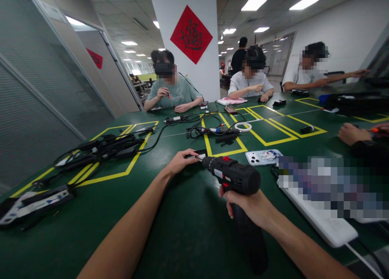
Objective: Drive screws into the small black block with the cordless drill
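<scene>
My right hand point(243, 204) is wrapped round the handle of a black cordless drill point(234, 175) with red switches. The drill points forward and left, its chuck point(209, 163) close to the fingertips of my left hand point(182, 161). Those fingers pinch a small black-and-white part point(201, 154) low over the table. A thin bit reaches from the chuck toward this part; whether the two touch, I cannot tell. Just right of the chuck lies a phone in a cartoon-print case point(263, 157).
A white power bank point(322, 218) with a cable lies at right. Tangled black cables point(106, 149) and a power strip point(39, 204) lie left. More cables point(212, 129) and a white ring point(243, 127) are ahead. Co-workers sit across the green table; another person's hand point(352, 134) is at right.
</scene>
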Motion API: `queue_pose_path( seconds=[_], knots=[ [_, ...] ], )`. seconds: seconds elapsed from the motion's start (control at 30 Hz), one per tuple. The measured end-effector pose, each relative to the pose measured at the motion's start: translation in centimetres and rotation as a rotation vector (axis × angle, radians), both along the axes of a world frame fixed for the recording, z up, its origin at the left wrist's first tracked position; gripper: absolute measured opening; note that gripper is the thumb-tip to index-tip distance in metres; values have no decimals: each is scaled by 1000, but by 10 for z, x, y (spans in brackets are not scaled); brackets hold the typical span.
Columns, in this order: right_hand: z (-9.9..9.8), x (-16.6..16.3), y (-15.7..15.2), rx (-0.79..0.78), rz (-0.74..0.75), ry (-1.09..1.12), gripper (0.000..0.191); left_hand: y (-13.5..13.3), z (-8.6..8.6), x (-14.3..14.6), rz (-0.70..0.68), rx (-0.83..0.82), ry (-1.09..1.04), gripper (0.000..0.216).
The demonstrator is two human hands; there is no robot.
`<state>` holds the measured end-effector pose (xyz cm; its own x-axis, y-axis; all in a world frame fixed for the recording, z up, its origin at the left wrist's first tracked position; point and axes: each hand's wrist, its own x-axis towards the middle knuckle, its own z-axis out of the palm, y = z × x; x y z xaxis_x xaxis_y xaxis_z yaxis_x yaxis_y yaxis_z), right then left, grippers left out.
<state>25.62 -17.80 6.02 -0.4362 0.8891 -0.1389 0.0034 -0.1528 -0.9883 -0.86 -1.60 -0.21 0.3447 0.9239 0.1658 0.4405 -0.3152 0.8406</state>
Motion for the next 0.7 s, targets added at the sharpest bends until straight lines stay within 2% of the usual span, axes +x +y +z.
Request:
queue_pose_path(
  seconds=[0.4,0.7],
  knots=[
    [-1,-2,0,-26,-11,-85,13,-3,2,1,23,33,42,36],
    [1,-1,-1,-27,-6,-8,13,-1,1,0,-7,31,30,34]
  ],
)
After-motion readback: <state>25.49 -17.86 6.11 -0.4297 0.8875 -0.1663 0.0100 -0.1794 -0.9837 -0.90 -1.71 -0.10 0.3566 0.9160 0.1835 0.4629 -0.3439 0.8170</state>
